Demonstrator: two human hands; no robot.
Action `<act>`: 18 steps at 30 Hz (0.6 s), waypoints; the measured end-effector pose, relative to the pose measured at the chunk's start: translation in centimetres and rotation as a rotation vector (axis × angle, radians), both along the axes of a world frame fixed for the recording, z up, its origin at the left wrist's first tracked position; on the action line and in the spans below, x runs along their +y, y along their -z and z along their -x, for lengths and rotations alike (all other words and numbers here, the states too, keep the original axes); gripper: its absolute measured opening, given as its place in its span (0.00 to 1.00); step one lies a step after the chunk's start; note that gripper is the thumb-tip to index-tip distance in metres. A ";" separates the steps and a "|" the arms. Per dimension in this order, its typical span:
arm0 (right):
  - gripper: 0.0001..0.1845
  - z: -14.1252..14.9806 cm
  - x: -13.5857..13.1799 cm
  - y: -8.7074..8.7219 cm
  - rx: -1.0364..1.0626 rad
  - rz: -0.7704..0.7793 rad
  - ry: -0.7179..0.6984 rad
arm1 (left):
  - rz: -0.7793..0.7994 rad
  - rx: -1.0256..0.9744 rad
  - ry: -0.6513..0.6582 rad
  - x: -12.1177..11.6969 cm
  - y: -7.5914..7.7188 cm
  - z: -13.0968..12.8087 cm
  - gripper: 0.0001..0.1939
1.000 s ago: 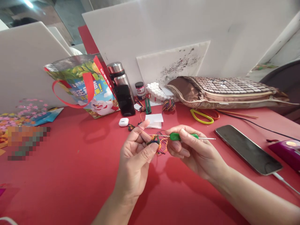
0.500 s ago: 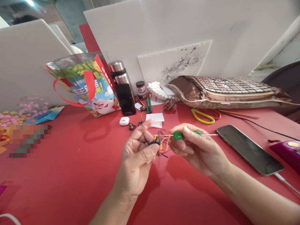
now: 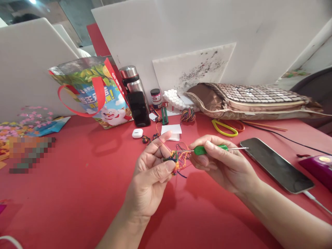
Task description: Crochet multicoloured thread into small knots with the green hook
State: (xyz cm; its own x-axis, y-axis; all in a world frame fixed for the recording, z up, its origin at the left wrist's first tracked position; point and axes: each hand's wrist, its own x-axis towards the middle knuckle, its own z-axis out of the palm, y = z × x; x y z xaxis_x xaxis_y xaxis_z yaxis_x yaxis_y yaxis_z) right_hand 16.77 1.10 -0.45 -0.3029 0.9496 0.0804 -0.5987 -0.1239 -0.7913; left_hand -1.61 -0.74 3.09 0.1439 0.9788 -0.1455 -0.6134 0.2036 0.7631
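Observation:
Pinched between thumb and fingers of my left hand (image 3: 153, 167) is a small piece of multicoloured crochet work (image 3: 174, 162), in yellow, green and dark blue. A strand of yarn runs up over the raised left forefinger, and loose yarn ends (image 3: 184, 157) dangle at the right of the piece. My right hand (image 3: 220, 159) grips the green handle of a double-ended crochet hook (image 3: 199, 150). Its left metal tip reaches the top of the crochet work; the other tip points right, over the phone. Whether the tip sits inside a loop is too small to tell.
On the red table (image 3: 77, 193) a charging phone (image 3: 276, 164) lies at right, near yellow-handled scissors (image 3: 224, 128). Behind stand a shopping bag (image 3: 98, 97), a steel flask (image 3: 133, 81) and a propped phone (image 3: 139, 110). A yarn ball (image 3: 187, 115) and earbud case (image 3: 137, 133) lie mid-table.
My right hand has shifted slightly right with the crochet hook, drawing its left tip back a little. My left hand stays nearly in place with the crochet work.

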 end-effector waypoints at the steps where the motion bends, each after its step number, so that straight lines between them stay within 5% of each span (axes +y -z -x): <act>1: 0.11 -0.1 0.0 0.0 -0.004 -0.003 0.001 | -0.002 0.004 0.007 0.0 0.0 0.0 0.27; 18: 0.12 -1.2 0.4 -0.3 -0.041 -0.040 -0.068 | 0.063 -0.017 0.157 -0.1 -0.2 0.6 0.25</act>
State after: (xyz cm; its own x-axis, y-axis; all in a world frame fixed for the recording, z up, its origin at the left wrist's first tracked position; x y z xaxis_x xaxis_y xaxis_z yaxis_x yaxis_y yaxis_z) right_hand 17.97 1.52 -0.13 -0.3700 0.9231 0.1045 -0.5573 -0.1305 -0.8200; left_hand -2.17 -0.81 3.32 0.2970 0.9333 -0.2020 -0.5829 0.3447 0.7358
